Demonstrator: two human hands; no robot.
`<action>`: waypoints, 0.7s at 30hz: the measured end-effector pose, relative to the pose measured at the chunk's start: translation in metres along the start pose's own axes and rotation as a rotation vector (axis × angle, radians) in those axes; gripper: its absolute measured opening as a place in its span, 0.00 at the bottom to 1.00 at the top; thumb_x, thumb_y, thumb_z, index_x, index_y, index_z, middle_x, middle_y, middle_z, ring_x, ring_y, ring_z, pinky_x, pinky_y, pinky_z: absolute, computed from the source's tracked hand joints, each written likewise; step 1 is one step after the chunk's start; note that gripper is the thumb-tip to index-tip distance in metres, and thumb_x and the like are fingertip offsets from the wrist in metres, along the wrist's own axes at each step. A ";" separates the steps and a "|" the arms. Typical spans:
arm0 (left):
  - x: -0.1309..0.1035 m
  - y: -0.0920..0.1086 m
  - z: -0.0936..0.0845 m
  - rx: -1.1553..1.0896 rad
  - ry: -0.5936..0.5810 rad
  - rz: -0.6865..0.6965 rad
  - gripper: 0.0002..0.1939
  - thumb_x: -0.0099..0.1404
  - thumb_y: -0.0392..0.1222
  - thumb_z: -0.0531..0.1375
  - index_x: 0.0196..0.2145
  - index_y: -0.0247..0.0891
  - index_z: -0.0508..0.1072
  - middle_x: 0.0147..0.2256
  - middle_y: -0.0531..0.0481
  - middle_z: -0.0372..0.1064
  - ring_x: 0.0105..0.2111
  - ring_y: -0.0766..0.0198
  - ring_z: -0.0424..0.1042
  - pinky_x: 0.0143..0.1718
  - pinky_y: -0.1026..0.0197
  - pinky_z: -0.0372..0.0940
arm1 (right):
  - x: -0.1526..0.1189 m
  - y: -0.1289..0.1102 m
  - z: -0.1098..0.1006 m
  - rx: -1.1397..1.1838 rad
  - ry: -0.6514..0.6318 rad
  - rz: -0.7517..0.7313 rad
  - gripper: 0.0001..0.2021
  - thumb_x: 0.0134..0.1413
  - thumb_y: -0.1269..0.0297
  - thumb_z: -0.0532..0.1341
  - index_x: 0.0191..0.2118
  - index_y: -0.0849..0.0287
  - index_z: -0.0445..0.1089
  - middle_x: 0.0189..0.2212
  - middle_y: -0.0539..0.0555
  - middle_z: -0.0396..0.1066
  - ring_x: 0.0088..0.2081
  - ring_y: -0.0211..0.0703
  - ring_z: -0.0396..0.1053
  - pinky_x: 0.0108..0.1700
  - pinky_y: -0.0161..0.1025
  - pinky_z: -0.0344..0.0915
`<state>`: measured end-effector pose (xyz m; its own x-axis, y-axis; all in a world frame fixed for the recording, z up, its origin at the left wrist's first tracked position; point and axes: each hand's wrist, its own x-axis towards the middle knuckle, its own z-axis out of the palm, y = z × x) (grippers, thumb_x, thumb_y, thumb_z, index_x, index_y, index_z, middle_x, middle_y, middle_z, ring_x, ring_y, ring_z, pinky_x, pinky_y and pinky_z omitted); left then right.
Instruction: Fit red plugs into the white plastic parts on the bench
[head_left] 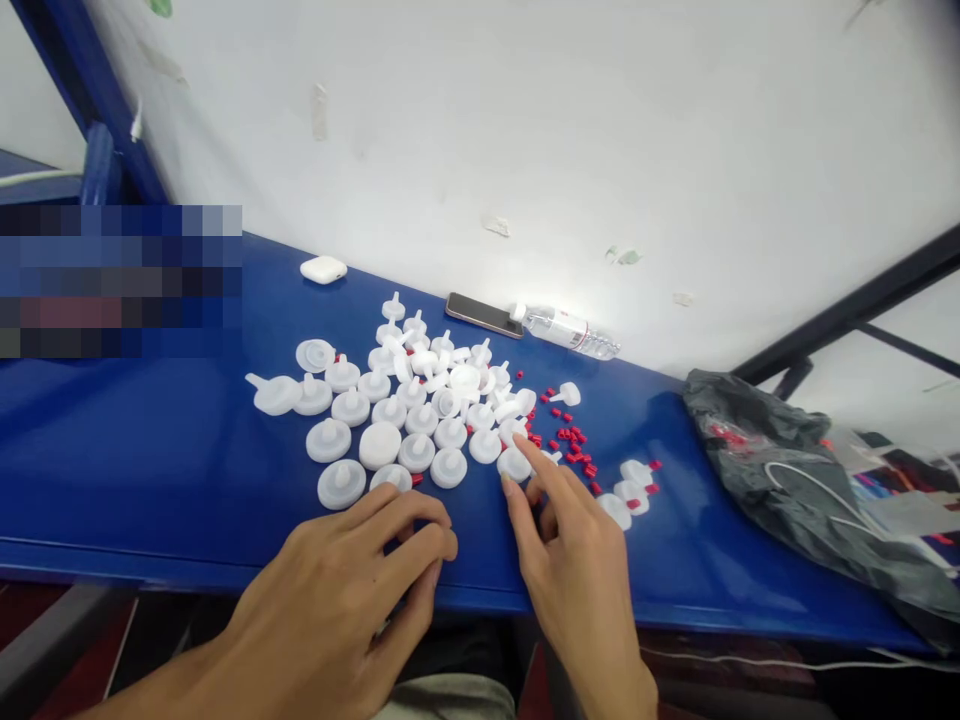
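Note:
A heap of round white plastic caps with narrow stems (421, 418) lies on the blue table (187, 450). My right hand (574, 535) has its thumb and index finger at opposite sides of one white cap (514, 463) at the heap's right front edge. My left hand (360, 570) is in front of the heap, fingers curled and thumb bent under the index finger; whatever may be inside is hidden. Beyond its knuckles is another white cap (391, 478). Small red plastic sleeves (574, 436) lie scattered to the heap's right. Three white caps with red sleeves on their stems (632, 487) form a row.
A phone (484, 313) and a water bottle (570, 330) lie along the wall. A white case (324, 269) sits at the back left. The right end of the table bears a dark plastic bag (765, 480) with assorted things.

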<state>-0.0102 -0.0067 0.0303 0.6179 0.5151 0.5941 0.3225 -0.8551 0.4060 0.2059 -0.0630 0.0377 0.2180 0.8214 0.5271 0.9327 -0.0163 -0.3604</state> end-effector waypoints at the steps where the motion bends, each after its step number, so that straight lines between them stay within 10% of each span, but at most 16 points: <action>1: 0.000 0.000 0.000 0.009 0.006 0.002 0.13 0.78 0.31 0.53 0.47 0.46 0.75 0.46 0.54 0.79 0.46 0.61 0.79 0.44 0.58 0.71 | 0.000 0.000 0.000 0.015 0.005 0.003 0.16 0.76 0.62 0.61 0.63 0.52 0.76 0.36 0.48 0.78 0.23 0.38 0.68 0.30 0.38 0.68; 13: 0.003 0.004 -0.003 0.112 0.050 -0.007 0.13 0.78 0.34 0.51 0.54 0.47 0.70 0.46 0.55 0.81 0.46 0.62 0.84 0.43 0.61 0.76 | -0.004 -0.002 -0.005 0.213 0.130 -0.018 0.05 0.72 0.68 0.66 0.47 0.49 0.78 0.39 0.44 0.82 0.29 0.32 0.74 0.35 0.29 0.72; 21: -0.001 0.002 -0.001 0.214 0.031 -0.046 0.21 0.81 0.44 0.52 0.68 0.48 0.64 0.56 0.51 0.80 0.47 0.58 0.86 0.39 0.59 0.82 | -0.002 -0.007 -0.020 0.537 -0.044 -0.292 0.08 0.68 0.75 0.68 0.43 0.53 0.80 0.40 0.46 0.85 0.39 0.35 0.83 0.45 0.29 0.76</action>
<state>-0.0110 -0.0091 0.0309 0.5773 0.5528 0.6010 0.4970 -0.8219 0.2785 0.2045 -0.0758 0.0552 -0.0480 0.7715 0.6344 0.6740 0.4937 -0.5495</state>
